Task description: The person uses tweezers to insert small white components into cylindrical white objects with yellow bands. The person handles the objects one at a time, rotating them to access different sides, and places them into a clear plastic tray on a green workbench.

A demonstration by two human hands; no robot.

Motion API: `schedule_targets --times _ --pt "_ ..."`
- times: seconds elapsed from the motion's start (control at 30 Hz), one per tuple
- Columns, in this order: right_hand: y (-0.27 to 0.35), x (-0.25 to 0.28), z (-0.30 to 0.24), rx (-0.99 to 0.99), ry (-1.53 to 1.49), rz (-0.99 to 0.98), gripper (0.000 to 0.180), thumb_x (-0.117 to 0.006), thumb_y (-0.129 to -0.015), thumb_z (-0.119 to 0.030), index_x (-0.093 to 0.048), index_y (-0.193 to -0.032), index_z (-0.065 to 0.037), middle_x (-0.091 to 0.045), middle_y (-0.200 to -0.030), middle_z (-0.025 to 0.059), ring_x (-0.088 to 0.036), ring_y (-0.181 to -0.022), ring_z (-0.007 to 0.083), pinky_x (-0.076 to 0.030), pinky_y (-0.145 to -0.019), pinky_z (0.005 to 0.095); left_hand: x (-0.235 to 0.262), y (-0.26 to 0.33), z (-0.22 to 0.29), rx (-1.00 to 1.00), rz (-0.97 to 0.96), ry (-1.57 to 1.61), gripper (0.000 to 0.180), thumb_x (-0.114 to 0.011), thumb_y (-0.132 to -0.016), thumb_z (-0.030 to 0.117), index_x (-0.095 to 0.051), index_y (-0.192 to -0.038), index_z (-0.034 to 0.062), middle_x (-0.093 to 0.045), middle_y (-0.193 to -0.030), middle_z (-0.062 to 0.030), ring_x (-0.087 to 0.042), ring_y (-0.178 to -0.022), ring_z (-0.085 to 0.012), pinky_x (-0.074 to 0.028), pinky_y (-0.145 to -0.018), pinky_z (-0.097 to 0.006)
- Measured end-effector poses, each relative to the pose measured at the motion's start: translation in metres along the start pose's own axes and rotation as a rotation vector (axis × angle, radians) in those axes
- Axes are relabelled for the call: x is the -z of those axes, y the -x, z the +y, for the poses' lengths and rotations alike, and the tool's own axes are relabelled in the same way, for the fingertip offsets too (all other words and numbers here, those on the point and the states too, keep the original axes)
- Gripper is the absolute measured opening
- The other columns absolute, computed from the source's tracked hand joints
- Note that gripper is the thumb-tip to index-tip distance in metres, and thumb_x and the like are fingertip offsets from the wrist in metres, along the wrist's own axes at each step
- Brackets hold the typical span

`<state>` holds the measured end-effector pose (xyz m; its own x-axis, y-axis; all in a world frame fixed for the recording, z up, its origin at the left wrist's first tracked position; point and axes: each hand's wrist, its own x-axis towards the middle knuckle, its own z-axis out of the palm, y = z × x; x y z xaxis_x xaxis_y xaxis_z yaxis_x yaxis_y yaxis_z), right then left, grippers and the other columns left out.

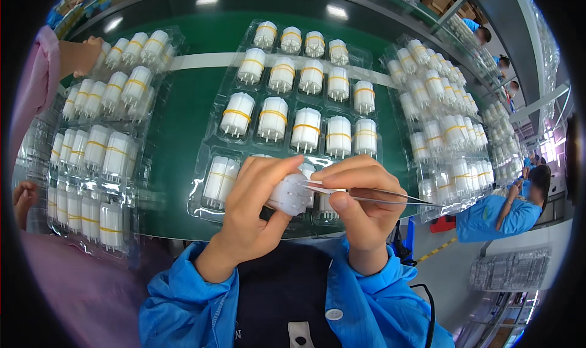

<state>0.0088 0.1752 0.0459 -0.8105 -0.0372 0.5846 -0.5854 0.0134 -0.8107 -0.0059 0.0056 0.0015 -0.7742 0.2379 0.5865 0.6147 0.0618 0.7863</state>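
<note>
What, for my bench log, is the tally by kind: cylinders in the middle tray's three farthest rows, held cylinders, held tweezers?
Tray cylinders, three farthest rows: 14
Held cylinder, left hand: 1
Tweezers, right hand: 1
Total: 16

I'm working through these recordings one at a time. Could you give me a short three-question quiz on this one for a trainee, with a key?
1. Open question: what tool does the right hand hold?
2. True or false: the left hand is empty.
3. Multiple choice: what colour are the bands around the cylinders in the middle clear tray?
a) blue
b) yellow-orange
c) black

Key:
1. Metal tweezers.
2. False; it holds a white part.
3. b
</note>
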Motion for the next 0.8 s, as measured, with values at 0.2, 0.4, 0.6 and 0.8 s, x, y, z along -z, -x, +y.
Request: schedule_targets --times 0.2,0.4,0.6,0.8 --pt "-0.0036 0.0003 -0.0015 -0.007 0.047 -0.062 0.018 -0.072 -0.075 0.006 -0.071 -0.093 0.005 -0.072 -0.092 0.0181 -0.07 -0.084 0.0254 -0.055 -0.074 0.0316 0.0028 -0.0005 0.0024 0.007 -0.039 0.003 0.06 -0.064 -0.066 -0.01 -0.058 -0.125 -0.003 -0.062 -0.106 -0.0171 -0.057 -0.093 -0.0337 -0.047 -0.081 -0.039" --pt "-0.0038 0.0027 0.0005 0.02 0.071 -0.091 0.017 -0.072 -0.075 0.007 -0.071 -0.092 0.005 -0.072 -0.09 0.0182 -0.07 -0.082 0.0247 -0.055 -0.073 0.0309 0.0035 -0.0004 0.0022 0.012 -0.042 0.005 0.059 -0.063 -0.065 -0.011 -0.059 -0.124 -0.0027 -0.062 -0.104 -0.0169 -0.057 -0.092 -0.0331 -0.047 -0.08 -0.039" --pt "-0.0037 0.0019 -0.0001 0.027 0.096 -0.075 0.015 -0.071 -0.075 0.007 -0.071 -0.09 0.005 -0.072 -0.088 0.0181 -0.07 -0.081 0.0241 -0.055 -0.071 0.0303 0.003 0.0004 0.0009 -0.003 -0.022 0.009 0.058 -0.062 -0.065 -0.012 -0.06 -0.122 -0.0036 -0.063 -0.103 -0.0169 -0.058 -0.092 -0.0331 -0.048 -0.079 -0.038" --pt "-0.0051 0.002 -0.0012 0.034 0.124 -0.088 0.015 -0.071 -0.075 0.007 -0.071 -0.089 0.003 -0.072 -0.087 0.017 -0.07 -0.078 0.024 -0.055 -0.07 0.0297 0.0018 0.0014 0.0013 0.002 -0.009 -0.013 0.056 -0.062 -0.065 -0.011 -0.061 -0.12 -0.0035 -0.063 -0.104 -0.0173 -0.058 -0.092 -0.0337 -0.048 -0.08 -0.039"
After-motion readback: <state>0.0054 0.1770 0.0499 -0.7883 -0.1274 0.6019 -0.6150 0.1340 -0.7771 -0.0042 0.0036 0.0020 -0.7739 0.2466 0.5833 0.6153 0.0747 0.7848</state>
